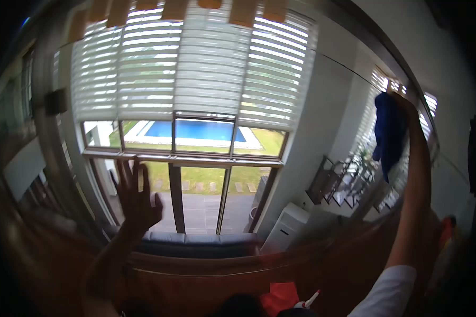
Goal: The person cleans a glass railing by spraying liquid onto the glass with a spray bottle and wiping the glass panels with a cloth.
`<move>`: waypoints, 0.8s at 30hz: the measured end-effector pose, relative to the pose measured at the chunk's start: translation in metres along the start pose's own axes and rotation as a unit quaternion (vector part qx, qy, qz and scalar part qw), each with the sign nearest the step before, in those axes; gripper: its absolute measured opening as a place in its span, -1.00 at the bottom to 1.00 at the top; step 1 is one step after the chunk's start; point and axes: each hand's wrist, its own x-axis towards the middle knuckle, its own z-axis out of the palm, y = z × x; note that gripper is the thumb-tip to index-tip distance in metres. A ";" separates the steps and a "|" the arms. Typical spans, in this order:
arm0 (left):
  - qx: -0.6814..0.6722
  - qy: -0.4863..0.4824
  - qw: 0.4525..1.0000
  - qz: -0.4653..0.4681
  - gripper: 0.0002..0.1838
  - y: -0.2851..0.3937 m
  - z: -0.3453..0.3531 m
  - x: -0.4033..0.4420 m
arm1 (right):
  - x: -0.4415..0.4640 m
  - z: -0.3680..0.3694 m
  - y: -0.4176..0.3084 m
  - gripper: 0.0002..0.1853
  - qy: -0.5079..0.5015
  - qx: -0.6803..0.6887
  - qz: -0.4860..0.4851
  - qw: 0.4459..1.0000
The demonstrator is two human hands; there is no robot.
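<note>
A brown surface point(195, 289) spreads along the bottom of the view, rather dark. Near its lower edge appear a red piece point(280, 299) and, just beside it, a white object point(312, 299) with red tip; I cannot tell if both rest on it.

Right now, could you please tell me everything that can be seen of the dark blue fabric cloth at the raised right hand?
The dark blue fabric cloth looks soft, plain and loosely bunched, with shadowed folds. Its upper end is gripped by the bare right hand, and the rest hangs down, narrowing to a loose lower tip. It appears at the upper right of the view. Whether it touches the clear glass surface before it cannot be told.
</note>
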 end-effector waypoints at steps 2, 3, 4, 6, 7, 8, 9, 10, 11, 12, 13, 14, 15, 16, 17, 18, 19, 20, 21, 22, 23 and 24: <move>-0.030 -0.002 1.000 -0.005 -0.23 0.001 -0.003 0.002 | 0.000 -0.010 -0.027 -0.70 -0.017 0.034 -0.013 0.999; -0.003 -0.023 1.000 -0.006 -0.27 0.000 -0.004 0.001 | 0.002 -0.017 -0.050 -0.71 -0.009 0.050 -0.024 0.998; -0.022 -0.016 1.000 -0.012 -0.29 0.001 -0.004 0.002 | 0.003 -0.023 -0.071 -0.71 0.000 0.070 -0.054 0.996; -0.055 -0.017 0.998 -0.019 -0.32 0.003 -0.001 0.006 | 0.021 -0.038 -0.141 -0.64 0.049 0.027 -0.075 0.996; -0.066 -0.024 0.997 -0.022 -0.33 0.002 -0.001 0.007 | 0.026 -0.048 -0.195 -0.63 0.039 0.057 -0.111 0.991; -0.080 -0.037 0.996 -0.027 -0.33 0.001 -0.002 0.010 | 0.032 -0.058 -0.251 -0.61 0.019 0.117 -0.132 0.984; -0.063 -0.063 0.996 -0.025 -0.32 0.002 -0.003 0.014 | 0.040 -0.067 -0.307 -0.59 -0.006 0.196 -0.140 0.971; -0.078 -0.055 0.995 -0.025 -0.30 0.001 -0.002 0.015 | 0.049 -0.076 -0.364 -0.55 -0.034 0.291 -0.132 0.947; -0.091 -0.047 0.994 -0.024 -0.29 0.000 0.001 0.015 | 0.058 -0.085 -0.419 -0.52 -0.064 0.389 -0.116 0.912; -0.100 -0.035 0.994 -0.023 -0.28 0.000 0.003 0.015 | 0.067 -0.093 -0.465 -0.47 -0.090 0.451 -0.108 0.881; -0.109 -0.022 0.994 -0.022 -0.28 0.000 0.005 0.014 | 0.072 -0.104 -0.510 -0.43 -0.113 0.446 -0.129 0.879; -0.116 -0.017 0.993 -0.021 -0.28 -0.001 0.006 0.015 | 0.082 -0.118 -0.548 -0.44 -0.131 0.331 -0.212 0.910; -0.114 0.004 0.993 -0.014 -0.27 -0.002 0.011 0.012 | 0.093 -0.129 -0.578 -0.44 -0.145 0.209 -0.290 0.922; -0.109 0.000 0.994 -0.012 -0.27 -0.002 0.010 0.012 | 0.104 -0.131 -0.596 -0.44 -0.143 0.210 -0.292 0.922; -0.106 -0.004 0.994 -0.011 -0.28 -0.003 0.008 0.011 | 0.110 -0.129 -0.611 -0.44 -0.158 0.216 -0.302 0.915; -0.109 -0.004 0.994 -0.008 -0.28 -0.004 0.007 0.010 | 0.114 -0.128 -0.617 -0.44 -0.174 0.220 -0.312 0.908; -0.112 -0.003 0.994 -0.009 -0.28 -0.005 0.006 0.009 | 0.115 -0.126 -0.615 -0.44 -0.175 0.219 -0.310 0.908; -0.114 0.004 0.993 -0.006 -0.28 -0.007 0.005 0.009 | 0.111 -0.125 -0.611 -0.48 -0.143 0.185 -0.291 0.928; -0.115 0.011 0.993 -0.001 -0.28 -0.008 0.004 0.009 | 0.106 -0.125 -0.606 -0.51 -0.108 0.151 -0.271 0.944; -0.120 0.019 0.993 -0.001 -0.28 -0.009 0.007 0.008 | 0.110 -0.116 -0.587 -0.51 -0.108 0.154 -0.270 0.944; -0.121 0.017 0.993 0.000 -0.28 -0.011 0.006 0.007 | 0.113 -0.099 -0.554 -0.53 -0.038 0.161 -0.241 0.957; -0.123 0.014 0.992 0.004 -0.29 -0.013 0.004 0.008 | 0.111 -0.099 -0.520 -0.50 -0.066 0.173 -0.222 0.957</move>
